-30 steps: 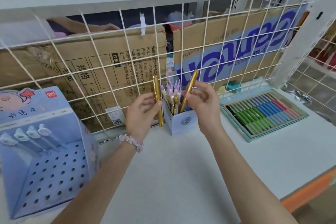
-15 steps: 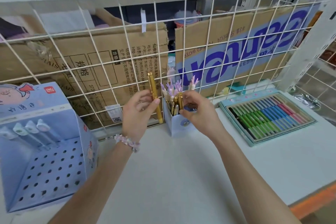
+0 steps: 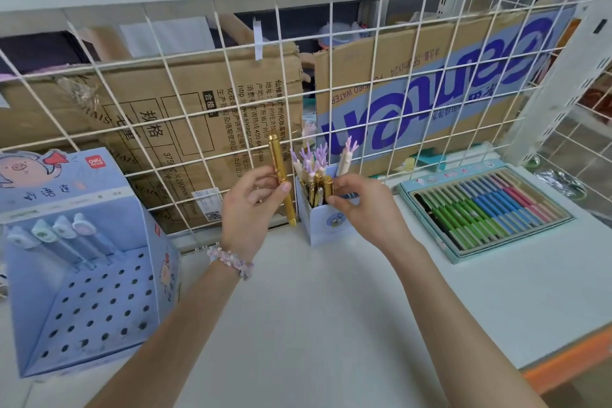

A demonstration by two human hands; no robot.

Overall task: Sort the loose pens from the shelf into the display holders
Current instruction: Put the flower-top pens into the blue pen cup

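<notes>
Our left hand (image 3: 246, 209) grasps one gold pen (image 3: 281, 179) between thumb and curled fingers, just at nine o'clock of the small blue holder (image 3: 323, 225), while our right hand (image 3: 359, 205) pinches a second gold pen (image 3: 328, 187) already standing inside it. We judge the sorting partly done: several pens stand in the holder, one remains in hand. Its long axis is nearly upright, cap toward twelve o'clock.
</notes>
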